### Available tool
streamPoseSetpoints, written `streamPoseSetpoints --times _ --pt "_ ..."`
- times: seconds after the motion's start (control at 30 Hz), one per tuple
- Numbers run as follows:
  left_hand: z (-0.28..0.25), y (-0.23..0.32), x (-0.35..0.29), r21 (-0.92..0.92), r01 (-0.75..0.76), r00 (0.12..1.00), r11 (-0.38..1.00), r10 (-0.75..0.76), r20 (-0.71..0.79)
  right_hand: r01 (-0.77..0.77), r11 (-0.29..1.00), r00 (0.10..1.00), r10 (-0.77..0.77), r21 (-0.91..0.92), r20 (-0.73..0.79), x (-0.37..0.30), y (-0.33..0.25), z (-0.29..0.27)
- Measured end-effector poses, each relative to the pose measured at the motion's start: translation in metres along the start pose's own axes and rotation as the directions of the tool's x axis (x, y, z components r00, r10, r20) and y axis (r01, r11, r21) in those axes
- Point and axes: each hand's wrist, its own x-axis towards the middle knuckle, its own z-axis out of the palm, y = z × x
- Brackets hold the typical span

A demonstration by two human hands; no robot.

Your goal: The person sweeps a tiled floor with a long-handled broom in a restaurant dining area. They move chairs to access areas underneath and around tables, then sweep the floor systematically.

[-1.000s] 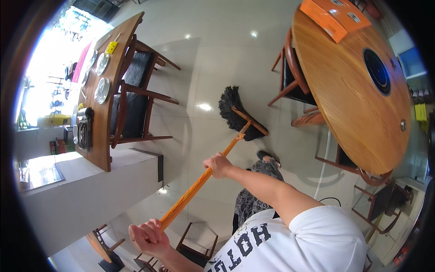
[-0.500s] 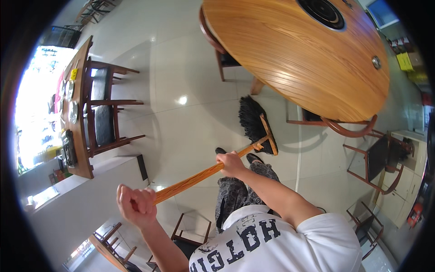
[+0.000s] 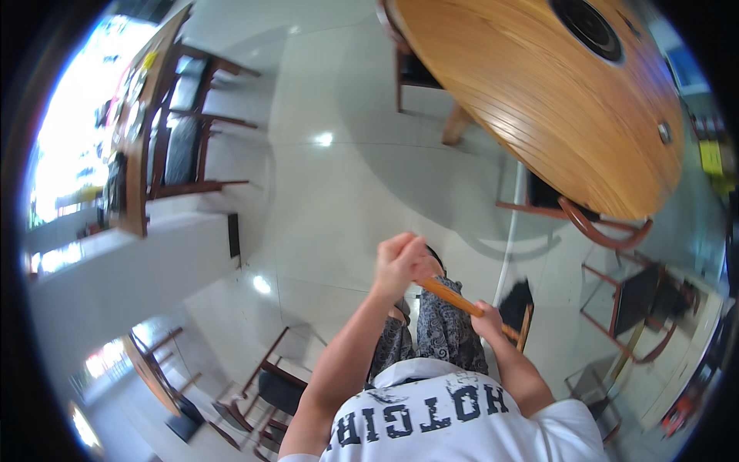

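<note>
A broom handle [image 3: 453, 296] of orange-brown wood slants across in front of my legs. My left hand [image 3: 402, 266] is closed around its upper end, above my feet. Lower on the handle, at my right thigh, my right hand [image 3: 488, 319] grips it too. Beyond the right hand the broom's black bristle head [image 3: 516, 305] is low by the floor at my right side, its wooden bar [image 3: 526, 327] facing me. My right hand and forearm hide part of the broom's lower end.
A large round wooden table [image 3: 531, 100] stands ahead on the right, with a chair [image 3: 600, 223] tucked at its edge. Another chair [image 3: 635, 304] is farther right. Chairs [image 3: 185, 150] line a table [image 3: 158, 100] at the left, beside a low white wall [image 3: 154, 254]. Behind my left arm is a dark-seated chair [image 3: 281, 389].
The broom head has swung from the floor ahead of my feet to my right side. My left hand has moved right and forward; my right hand has moved right and back. My view has shifted.
</note>
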Motion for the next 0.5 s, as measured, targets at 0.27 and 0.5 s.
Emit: streamPoseSetpoints --times 0.27,0.5 --pt "-0.069 0.031 -0.085 -0.105 -0.251 0.967 0.962 0.254 0.025 0.304 0.953 0.950 -0.303 0.009 -0.075 -0.053 -0.055 0.020" --pt "-0.213 0.032 -0.288 -0.082 -0.622 0.765 0.779 0.582 -0.277 0.763 0.632 0.618 -0.775 0.139 0.131 -0.096 -0.155 0.126"
